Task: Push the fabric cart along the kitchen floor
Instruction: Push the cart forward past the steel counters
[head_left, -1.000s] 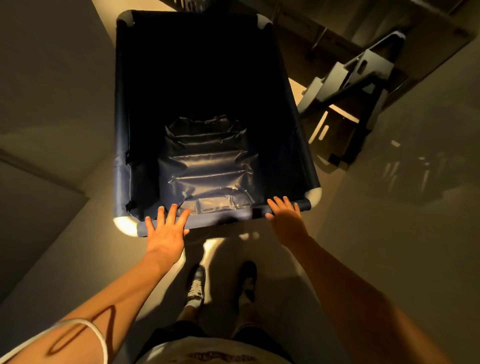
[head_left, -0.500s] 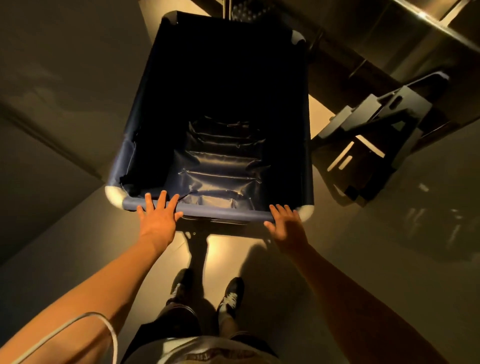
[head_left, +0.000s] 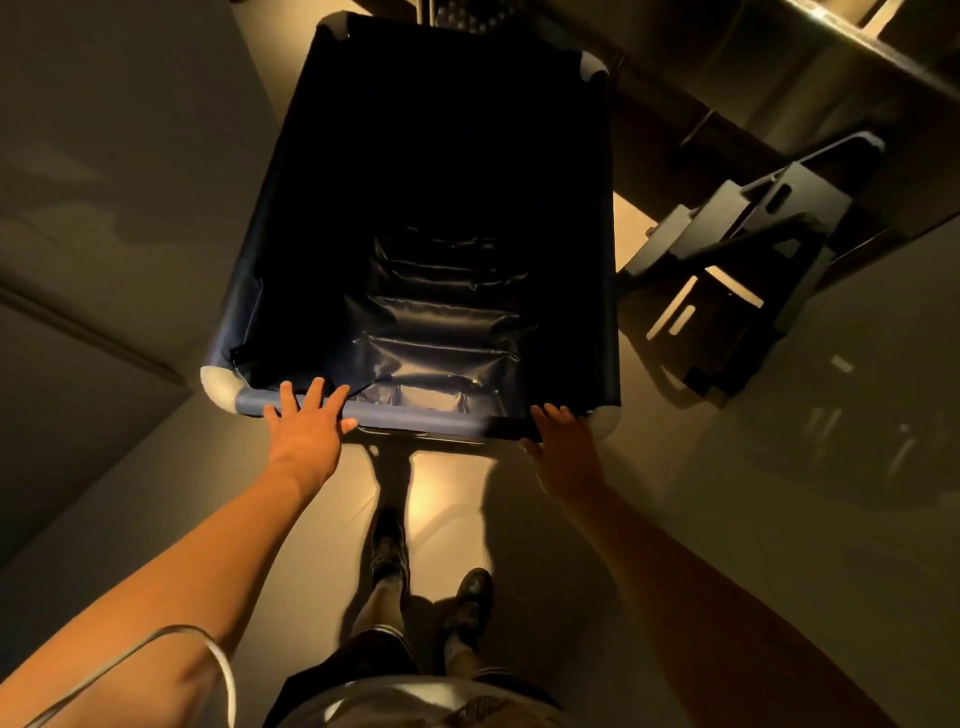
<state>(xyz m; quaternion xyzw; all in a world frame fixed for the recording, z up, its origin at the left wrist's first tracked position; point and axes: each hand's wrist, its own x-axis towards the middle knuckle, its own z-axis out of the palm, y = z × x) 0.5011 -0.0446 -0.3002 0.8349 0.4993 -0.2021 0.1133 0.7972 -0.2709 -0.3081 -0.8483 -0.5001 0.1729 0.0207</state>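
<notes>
A commercial kitchen: steel counter, smooth floor, fabric cart.

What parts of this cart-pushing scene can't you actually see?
- Fabric cart: wheels hidden beneath its body; far inside lost in shadow, head view.
- Right hand: grip unclear in shadow.
- Left hand: palm side hidden.
- Grey folded frame: identity unclear, dim light.

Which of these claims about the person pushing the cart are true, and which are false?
1. Both hands rest on the near rim of the fabric cart. True: left hand, right hand.
2. The cart is piled with laundry. False: only its creased dark liner shows.
3. A grey step stool stands to the cart's right. True.
4. The left hand is clenched in a fist. False: its fingers are spread flat.
</notes>
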